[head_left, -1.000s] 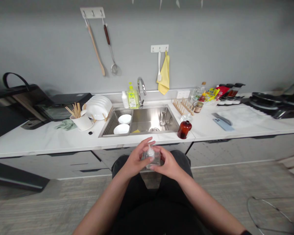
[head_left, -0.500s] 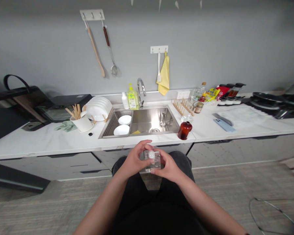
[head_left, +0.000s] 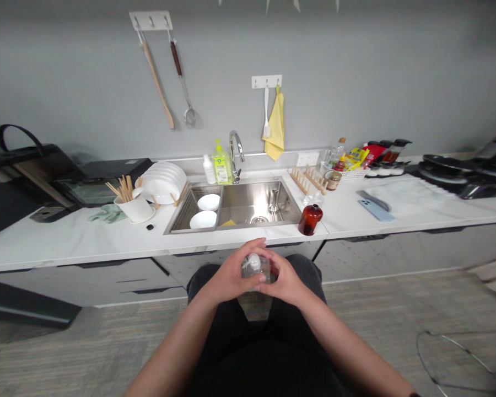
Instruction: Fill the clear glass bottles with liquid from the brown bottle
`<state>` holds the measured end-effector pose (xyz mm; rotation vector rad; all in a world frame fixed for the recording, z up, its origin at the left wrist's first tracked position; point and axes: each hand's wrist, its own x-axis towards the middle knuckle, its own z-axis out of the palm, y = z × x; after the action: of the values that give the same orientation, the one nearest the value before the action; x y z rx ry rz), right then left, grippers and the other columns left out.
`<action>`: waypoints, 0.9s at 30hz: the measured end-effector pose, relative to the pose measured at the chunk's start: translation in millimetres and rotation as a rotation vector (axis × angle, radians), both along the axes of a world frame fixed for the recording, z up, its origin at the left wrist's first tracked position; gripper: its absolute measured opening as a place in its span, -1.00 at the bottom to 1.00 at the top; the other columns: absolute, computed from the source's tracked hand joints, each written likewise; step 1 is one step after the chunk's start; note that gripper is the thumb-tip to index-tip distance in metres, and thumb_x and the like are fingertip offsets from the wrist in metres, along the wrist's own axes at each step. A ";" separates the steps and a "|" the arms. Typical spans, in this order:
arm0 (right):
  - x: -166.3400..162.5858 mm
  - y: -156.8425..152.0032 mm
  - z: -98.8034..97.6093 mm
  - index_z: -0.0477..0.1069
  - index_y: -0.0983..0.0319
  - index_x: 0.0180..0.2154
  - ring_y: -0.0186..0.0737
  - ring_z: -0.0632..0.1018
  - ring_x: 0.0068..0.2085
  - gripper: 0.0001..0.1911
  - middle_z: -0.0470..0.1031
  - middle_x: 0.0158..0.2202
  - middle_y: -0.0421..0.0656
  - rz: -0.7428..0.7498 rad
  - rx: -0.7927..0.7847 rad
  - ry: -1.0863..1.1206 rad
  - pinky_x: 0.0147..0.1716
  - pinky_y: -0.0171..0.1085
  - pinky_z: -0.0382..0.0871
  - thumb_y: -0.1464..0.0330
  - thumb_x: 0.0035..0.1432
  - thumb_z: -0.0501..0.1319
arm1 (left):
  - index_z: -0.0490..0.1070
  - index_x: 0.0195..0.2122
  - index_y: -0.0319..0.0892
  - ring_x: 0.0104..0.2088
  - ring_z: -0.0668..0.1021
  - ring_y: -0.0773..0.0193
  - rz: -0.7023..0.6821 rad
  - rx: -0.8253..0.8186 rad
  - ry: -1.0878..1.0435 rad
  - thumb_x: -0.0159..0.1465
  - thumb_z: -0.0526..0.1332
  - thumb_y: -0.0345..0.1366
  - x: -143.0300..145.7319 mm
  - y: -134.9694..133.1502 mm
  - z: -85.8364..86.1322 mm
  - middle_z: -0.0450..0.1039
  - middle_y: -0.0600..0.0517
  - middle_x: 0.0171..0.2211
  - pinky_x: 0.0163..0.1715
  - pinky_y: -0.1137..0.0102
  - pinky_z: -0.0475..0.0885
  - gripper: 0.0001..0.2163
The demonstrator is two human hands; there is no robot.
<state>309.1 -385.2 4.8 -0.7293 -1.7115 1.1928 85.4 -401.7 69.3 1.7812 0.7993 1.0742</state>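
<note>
A clear square pump bottle [head_left: 261, 267] with a white pump head sits between my two hands, in front of the counter's edge and above my lap. My left hand [head_left: 235, 274] curls round its left side, thumb across the front. From the right, my right hand [head_left: 284, 277] grips the bottle, fingers behind it and thumb in front. The lower part of the bottle is partly hidden by my thumbs. On the counter ahead, a brown amber bottle [head_left: 310, 220] without a cap stands beside the sink's right corner.
The steel sink [head_left: 254, 196] has white bowls [head_left: 204, 219] in its left basket. Green dish soap [head_left: 222, 165] stands behind it. To the left are a plate rack with white plates [head_left: 162, 182] and a chopstick holder [head_left: 135, 208]. A blue phone [head_left: 375, 210] lies at right.
My left hand has shifted round the bottle, its fingers now closer to my right hand's. The pump head's spout has turned from pointing right to pointing left. The view has moved slightly.
</note>
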 end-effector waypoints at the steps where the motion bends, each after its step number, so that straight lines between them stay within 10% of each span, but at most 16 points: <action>1: 1.0 0.6 1.1 0.51 0.08 0.35 0.18 0.72 0.21 -0.13 0.67 0.28 0.02 -0.002 -0.007 0.001 0.26 0.11 0.65 0.14 0.06 0.71 | 0.56 0.40 -0.01 0.52 0.51 -0.20 -0.025 -0.008 -0.021 0.42 0.54 -0.12 -1.5 0.3 -0.8 0.52 -0.23 0.46 0.57 -0.07 0.31 -0.45; 6: 4.6 3.6 5.3 0.53 0.09 0.29 0.11 0.75 0.13 -0.17 0.69 0.22 -0.01 -0.007 -0.058 0.003 0.19 0.03 0.68 0.13 0.04 0.72 | 0.45 0.49 -0.04 0.38 0.63 -0.14 0.147 -0.041 -0.098 0.37 0.58 -0.13 -2.9 7.5 -9.7 0.71 -0.16 0.10 0.51 -0.05 0.40 -0.31; 10: 4.4 6.1 5.0 0.52 0.09 0.30 0.13 0.74 0.18 -0.15 0.67 0.27 0.01 -0.042 -0.052 0.013 0.22 0.05 0.66 0.13 0.04 0.72 | 0.44 0.51 -0.01 0.43 0.60 -0.15 0.127 0.006 -0.022 0.28 0.65 -0.17 2.0 8.7 -6.2 0.64 -0.19 0.31 0.55 -0.03 0.37 -0.20; 27: 2.3 5.1 -4.9 0.50 0.07 0.30 0.05 0.78 0.08 -0.15 0.70 0.20 -0.05 -0.025 -0.106 0.036 0.20 0.03 0.69 0.13 0.05 0.73 | 0.70 0.21 -0.08 0.15 0.81 -0.06 0.406 0.151 -0.019 0.40 0.56 -0.09 -6.2 5.3 30.8 0.82 -0.12 0.08 0.32 0.06 0.65 -0.60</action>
<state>311.4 -380.0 -0.1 -0.7859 -1.6146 1.2792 79.2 -396.3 100.1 1.7713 1.1248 1.4444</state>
